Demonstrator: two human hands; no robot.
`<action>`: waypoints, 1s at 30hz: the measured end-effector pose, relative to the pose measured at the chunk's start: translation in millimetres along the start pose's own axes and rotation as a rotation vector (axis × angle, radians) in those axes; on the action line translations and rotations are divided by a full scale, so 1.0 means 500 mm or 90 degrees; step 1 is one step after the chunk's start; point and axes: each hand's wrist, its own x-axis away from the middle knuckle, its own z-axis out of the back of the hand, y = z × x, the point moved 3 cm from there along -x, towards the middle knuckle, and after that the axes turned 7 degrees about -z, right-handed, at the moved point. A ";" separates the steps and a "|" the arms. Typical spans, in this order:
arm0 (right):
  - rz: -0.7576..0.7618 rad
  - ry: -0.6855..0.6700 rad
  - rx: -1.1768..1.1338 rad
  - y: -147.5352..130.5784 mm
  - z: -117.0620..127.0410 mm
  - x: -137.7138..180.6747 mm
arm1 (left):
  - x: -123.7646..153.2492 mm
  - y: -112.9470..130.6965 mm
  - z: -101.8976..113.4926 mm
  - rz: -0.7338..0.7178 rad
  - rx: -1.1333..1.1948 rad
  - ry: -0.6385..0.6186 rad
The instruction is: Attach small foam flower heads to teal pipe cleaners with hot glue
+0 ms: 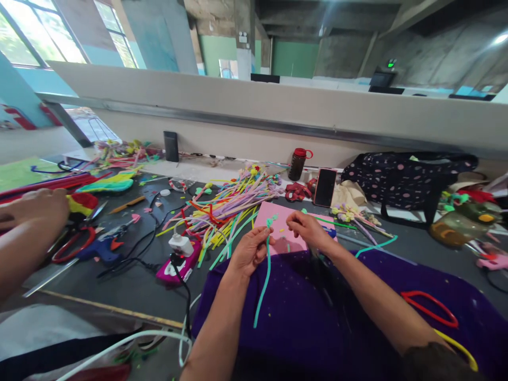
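Work appears partway: the green stem, pinched in the left hand above the purple cloth, shows a bunched top and apparently unworked lower length; right hand curled, its hold indeterminable

A dark table bears colourful stems and a power strip.

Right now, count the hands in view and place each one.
3: the left hand, holding a turquoise pipe cleaner; the right hand, just right of it near the pink sheet; and another person's hand at the picture's left edge.
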 end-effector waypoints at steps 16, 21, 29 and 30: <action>-0.104 -0.100 -0.585 0.009 -0.035 0.055 | -0.004 -0.040 -0.024 0.033 -0.105 -0.022; -0.091 -0.107 -0.563 -0.005 -0.039 0.062 | -0.003 -0.040 -0.028 0.033 -0.123 -0.010; -0.102 -0.111 -0.531 -0.009 -0.039 0.065 | -0.001 -0.040 -0.028 0.016 -0.137 -0.049; -0.105 -0.126 -0.536 -0.009 -0.039 0.067 | -0.001 -0.042 -0.027 0.020 -0.137 -0.055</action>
